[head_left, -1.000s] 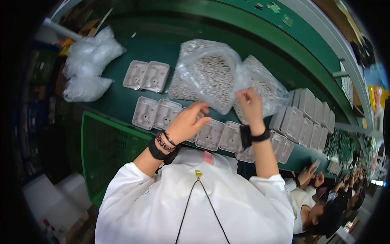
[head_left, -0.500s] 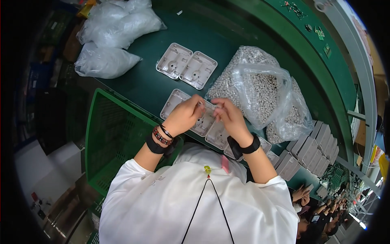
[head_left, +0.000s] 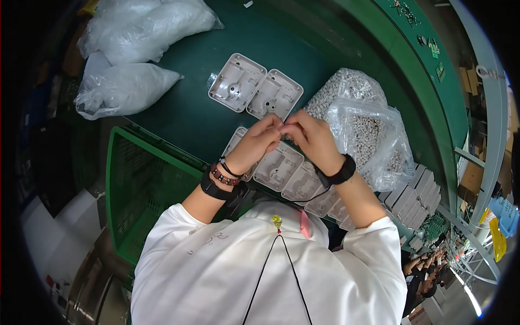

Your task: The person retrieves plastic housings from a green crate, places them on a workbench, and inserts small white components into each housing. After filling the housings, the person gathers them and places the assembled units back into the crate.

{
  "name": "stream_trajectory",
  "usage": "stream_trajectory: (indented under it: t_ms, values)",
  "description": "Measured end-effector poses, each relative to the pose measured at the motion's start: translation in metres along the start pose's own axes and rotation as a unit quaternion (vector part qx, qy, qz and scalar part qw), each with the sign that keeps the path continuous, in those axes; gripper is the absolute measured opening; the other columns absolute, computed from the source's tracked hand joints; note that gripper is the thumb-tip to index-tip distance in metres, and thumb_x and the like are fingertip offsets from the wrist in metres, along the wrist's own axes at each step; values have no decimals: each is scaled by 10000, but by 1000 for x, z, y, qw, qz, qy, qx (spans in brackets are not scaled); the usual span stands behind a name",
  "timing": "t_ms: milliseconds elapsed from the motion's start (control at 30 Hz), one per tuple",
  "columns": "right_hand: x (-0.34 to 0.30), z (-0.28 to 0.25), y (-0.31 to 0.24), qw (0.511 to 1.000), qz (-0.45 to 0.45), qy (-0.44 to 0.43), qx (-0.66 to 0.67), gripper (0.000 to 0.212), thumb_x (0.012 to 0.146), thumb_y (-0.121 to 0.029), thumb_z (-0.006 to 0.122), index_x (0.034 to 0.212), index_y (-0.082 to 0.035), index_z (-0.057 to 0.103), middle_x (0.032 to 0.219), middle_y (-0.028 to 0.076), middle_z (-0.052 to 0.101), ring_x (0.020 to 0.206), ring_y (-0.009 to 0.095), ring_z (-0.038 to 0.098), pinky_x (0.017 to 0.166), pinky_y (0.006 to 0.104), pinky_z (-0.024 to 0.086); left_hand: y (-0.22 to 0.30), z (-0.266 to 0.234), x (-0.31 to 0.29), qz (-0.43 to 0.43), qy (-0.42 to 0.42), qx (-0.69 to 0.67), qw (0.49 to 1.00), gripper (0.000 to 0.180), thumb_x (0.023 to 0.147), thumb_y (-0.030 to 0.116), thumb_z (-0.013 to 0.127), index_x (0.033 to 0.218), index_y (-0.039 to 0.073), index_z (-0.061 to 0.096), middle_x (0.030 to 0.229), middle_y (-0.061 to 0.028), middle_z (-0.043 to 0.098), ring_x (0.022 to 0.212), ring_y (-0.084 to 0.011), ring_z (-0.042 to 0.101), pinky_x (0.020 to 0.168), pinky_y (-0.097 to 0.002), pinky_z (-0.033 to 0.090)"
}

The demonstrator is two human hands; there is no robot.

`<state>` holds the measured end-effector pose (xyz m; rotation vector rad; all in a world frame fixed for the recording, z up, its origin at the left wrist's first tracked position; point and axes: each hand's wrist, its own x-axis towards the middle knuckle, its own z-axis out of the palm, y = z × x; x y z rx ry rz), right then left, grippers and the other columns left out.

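Note:
My left hand (head_left: 255,144) and my right hand (head_left: 317,140) meet fingertip to fingertip over the bench. Both are closed in a pinch; whatever lies between the fingers is too small or too hidden to make out. Beneath them runs a row of open, light grey plastic housings (head_left: 278,166), partly covered by my hands and right arm. Just beyond my fingertips, two more open housings lie side by side, a left one (head_left: 236,81) and a right one (head_left: 274,97). A clear plastic bag of small grey parts (head_left: 346,89) rests close to my right hand.
Clear bags of whitish, translucent contents (head_left: 127,86) sit at the far left. A green plastic basket (head_left: 157,149) stands at the near left edge. Stacked grey housings (head_left: 414,197) are at the right. Small circuit boards (head_left: 440,70) lie on a raised green shelf at far right.
My hands have come together from slightly apart, their fingertips now touching nearer the far pair of housings. The whole view has shifted a little.

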<state>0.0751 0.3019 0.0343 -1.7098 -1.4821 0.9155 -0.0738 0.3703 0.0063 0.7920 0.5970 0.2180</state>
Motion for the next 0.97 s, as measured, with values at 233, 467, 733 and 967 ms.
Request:
stream_trajectory:
  t_ms: [233, 467, 733, 967]
  values:
    - [77, -10, 41, 959, -166, 23, -228, 122, 689, -57, 554, 797, -84, 504, 711, 94, 551, 645, 290, 563, 527, 362, 439, -5, -49, 65, 125, 210, 375, 894, 183, 828, 209, 538, 895, 60, 455, 670, -40, 499, 568, -167, 511, 516, -285, 412]
    - [112, -1, 82, 888, -241, 13, -391, 22, 660, -124, 549, 671, -105, 551, 740, 12, 483, 751, 174, 504, 625, 295, 389, -1, -64, 90, 85, 192, 695, 688, 213, 760, 174, 573, 903, 72, 452, 776, -148, 587, 675, -341, 586, 546, -426, 467]
    - [108, 10, 80, 862, -259, -52, -432, 54, 641, -139, 550, 601, -109, 571, 789, 4, 462, 821, 142, 462, 696, 278, 354, -5, -78, 81, 82, 141, 678, 717, 188, 762, 154, 552, 880, 67, 435, 746, -140, 585, 694, -346, 576, 581, -442, 450]
    - [109, 23, 81, 841, -278, -61, -460, 62, 641, -134, 545, 638, -83, 579, 850, 28, 469, 863, 160, 450, 768, 291, 363, -4, -78, 79, 43, 129, 673, 727, 237, 753, 170, 560, 936, 70, 447, 814, -134, 595, 737, -325, 596, 622, -419, 475]
